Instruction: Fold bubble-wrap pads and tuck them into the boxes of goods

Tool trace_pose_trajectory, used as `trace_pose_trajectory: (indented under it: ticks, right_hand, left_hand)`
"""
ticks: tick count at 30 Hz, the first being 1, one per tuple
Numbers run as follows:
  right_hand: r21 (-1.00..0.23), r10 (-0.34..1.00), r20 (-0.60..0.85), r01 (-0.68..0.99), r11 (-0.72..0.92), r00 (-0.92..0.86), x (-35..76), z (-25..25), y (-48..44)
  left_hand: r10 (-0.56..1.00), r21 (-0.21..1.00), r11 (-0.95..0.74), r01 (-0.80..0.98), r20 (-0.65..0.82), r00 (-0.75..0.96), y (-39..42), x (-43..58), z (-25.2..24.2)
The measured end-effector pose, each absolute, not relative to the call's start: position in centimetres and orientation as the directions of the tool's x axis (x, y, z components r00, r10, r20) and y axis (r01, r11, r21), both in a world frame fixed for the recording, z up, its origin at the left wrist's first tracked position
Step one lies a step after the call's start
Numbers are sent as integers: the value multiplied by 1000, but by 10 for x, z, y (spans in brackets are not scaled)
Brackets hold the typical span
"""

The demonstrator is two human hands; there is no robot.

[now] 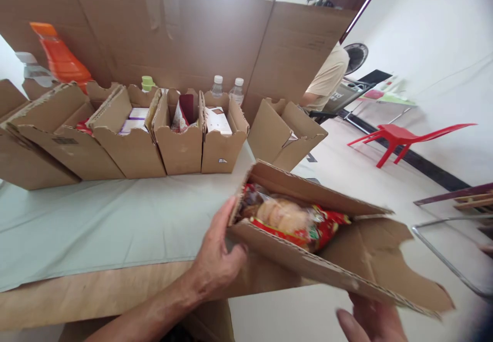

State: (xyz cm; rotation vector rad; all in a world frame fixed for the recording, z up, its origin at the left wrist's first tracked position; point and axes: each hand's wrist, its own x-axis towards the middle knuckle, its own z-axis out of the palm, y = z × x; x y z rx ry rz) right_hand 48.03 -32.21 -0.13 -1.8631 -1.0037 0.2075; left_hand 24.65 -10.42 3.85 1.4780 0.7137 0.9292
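Left hand on a cardboard box with a red snack bag, right hand beneath

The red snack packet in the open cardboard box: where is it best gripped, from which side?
Probably pinch the snack packet at its red end, from above: the cardboard box opens upward, its walls block both long sides, and that end lies free.

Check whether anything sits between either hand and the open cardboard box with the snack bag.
Nothing visible. The left hand grips the cardboard box at its near end; the right hand is under its lower edge, contact blurred. The snack bag lies inside.
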Motion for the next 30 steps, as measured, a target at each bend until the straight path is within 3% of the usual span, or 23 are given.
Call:
trace_pose_trajectory:
  ticks: [4, 9, 14, 22, 30]
  right_hand:
    - [-828, 809, 303, 559, -38, 503, 445, 24, -229]
    - [-806, 907, 318, 582, 105, 277, 410, 35, -121]
    - [-812, 914, 325, 567, 138, 244, 397, 14, -77]
    - [-772, 939, 169, 633, -64, 301, 397, -11, -79]
    - [-734, 922, 135, 662, -153, 362, 403, -14, -77]
  left_hand:
    - [971, 994, -113, 9, 109, 212, -78, 194, 39]
    - [984, 984, -178, -2, 178, -15, -27, 140, 32]
    - [987, 977, -157, 143, 161, -16, -6, 118, 8]
    - [998, 981, -13, 195, 25, -59, -19, 122, -9]
    - [997, 977, -59, 206, 69, -41, -14, 127, -6]
